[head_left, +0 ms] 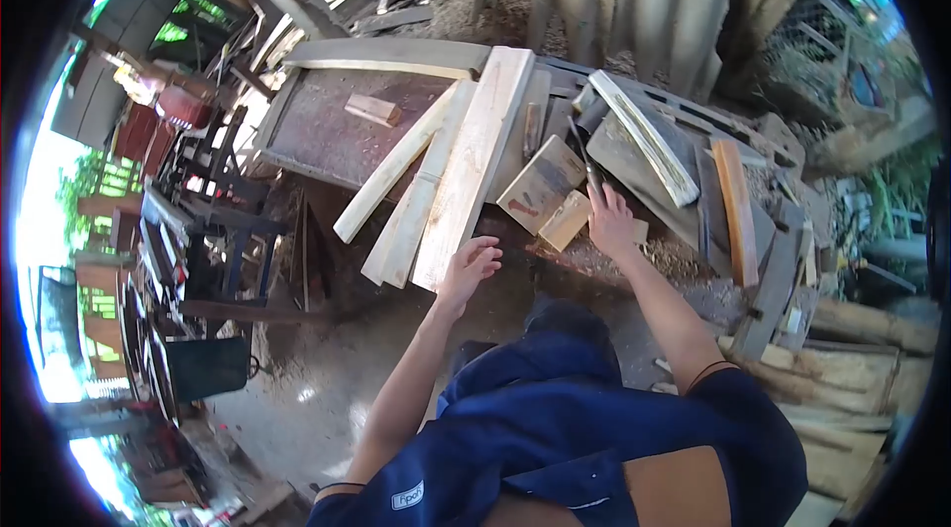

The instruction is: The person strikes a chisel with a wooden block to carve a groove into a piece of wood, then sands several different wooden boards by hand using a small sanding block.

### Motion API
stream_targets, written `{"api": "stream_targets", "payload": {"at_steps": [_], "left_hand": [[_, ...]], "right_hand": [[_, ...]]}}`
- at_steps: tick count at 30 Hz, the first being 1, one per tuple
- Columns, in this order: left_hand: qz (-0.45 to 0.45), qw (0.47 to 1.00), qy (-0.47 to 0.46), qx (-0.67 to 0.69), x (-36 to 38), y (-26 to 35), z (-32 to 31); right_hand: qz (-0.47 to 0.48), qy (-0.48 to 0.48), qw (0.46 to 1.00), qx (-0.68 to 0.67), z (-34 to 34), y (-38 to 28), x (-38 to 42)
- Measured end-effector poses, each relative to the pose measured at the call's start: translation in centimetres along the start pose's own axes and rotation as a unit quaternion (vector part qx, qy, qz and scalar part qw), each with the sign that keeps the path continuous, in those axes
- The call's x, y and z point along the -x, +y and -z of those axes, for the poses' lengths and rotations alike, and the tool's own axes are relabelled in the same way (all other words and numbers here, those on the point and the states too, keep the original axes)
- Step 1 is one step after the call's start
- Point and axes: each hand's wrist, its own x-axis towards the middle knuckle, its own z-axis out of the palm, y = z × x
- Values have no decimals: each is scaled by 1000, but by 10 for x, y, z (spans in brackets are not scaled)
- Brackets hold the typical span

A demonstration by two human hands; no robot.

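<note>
Half-curled and holding nothing, the left hand point(470, 271) is just beside the near end of a long plank point(475, 165); whether any finger touches the wood I cannot tell. Fingers closed, the right hand point(610, 220) grasps a dark tool point(586, 158), long and slim, which points away from the body across the worktop; its exact kind is unclear. Just left of that hand is a small wooden block point(567, 220), next to a squarish board point(541, 184) with reddish marks on its face.

Nearest to a container on the bench is a shallow, tray-like red-brown top point(322, 116), edged at the back by a curved beam point(396, 55). One short piece of wood point(373, 110) lies on it, and two pale strips point(396, 162) slant across its right side, left of the plank. A dark cylinder point(594, 118) lies near the tool's far end; I cannot see whether it is hollow. Farther right are a whitish batten point(644, 136) and an orange-brown stick point(734, 210), with shavings point(684, 258) scattered between and below them. Over on the left stands something dark green and box-like point(206, 368); its inside is hidden. Corrugated sheets point(624, 2) stand behind the bench.
</note>
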Motion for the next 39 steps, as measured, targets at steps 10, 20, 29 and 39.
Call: {"api": "stream_targets", "payload": {"at_steps": [10,20,29,39], "left_hand": [[23,991,117,-61,-11,-41,42],[104,958,267,3,29,-90,113],[62,947,315,7,47,-114,175],[-108,882,299,-349,-44,-75,350]], "right_hand": [[42,-28,998,-22,-7,-19,7],[391,-97,914,46,-28,-78,-37],[233,-24,970,63,-39,-104,-22],[-211,-223,929,-208,-107,-225,15]]}}
